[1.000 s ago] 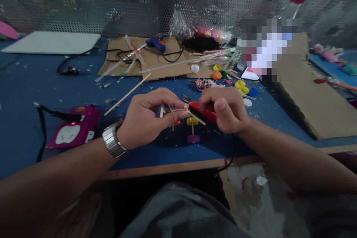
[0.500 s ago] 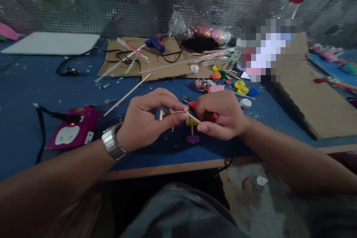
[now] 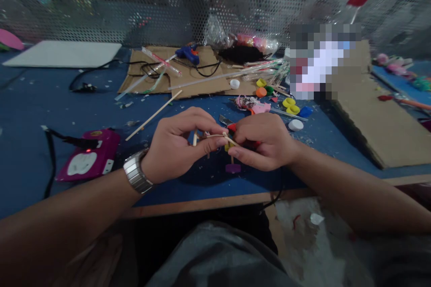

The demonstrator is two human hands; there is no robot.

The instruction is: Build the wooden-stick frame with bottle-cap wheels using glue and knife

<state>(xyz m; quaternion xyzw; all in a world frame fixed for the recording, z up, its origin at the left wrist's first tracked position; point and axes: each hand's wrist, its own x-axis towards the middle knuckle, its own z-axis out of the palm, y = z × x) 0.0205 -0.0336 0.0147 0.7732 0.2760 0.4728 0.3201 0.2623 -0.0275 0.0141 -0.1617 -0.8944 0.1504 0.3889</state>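
Note:
My left hand (image 3: 177,145), with a metal watch (image 3: 137,171) on its wrist, pinches a small frame of thin wooden sticks (image 3: 215,135) between thumb and fingers. My right hand (image 3: 267,141) is closed with its thumb and forefinger at the slanting end of a wooden stick (image 3: 230,139) joined to that frame. Just below the fingers, a purple bottle cap (image 3: 233,168) sits at the end of a short upright stick. Behind the right fingers lies a tool with a metal blade (image 3: 226,120) and red handles, mostly hidden.
A magenta power box (image 3: 89,152) with a lit red light stands at left. A loose wooden stick (image 3: 153,115) lies beside it. Farther back are a blue glue gun (image 3: 188,54) on cardboard (image 3: 202,80), clear straws (image 3: 262,71) and yellow bottle caps (image 3: 292,110). More cardboard (image 3: 387,130) is at right.
My right thumb and forefinger have moved slightly left along the slanting stick, closer to my left fingertips. My left hand keeps its grip almost unmoved.

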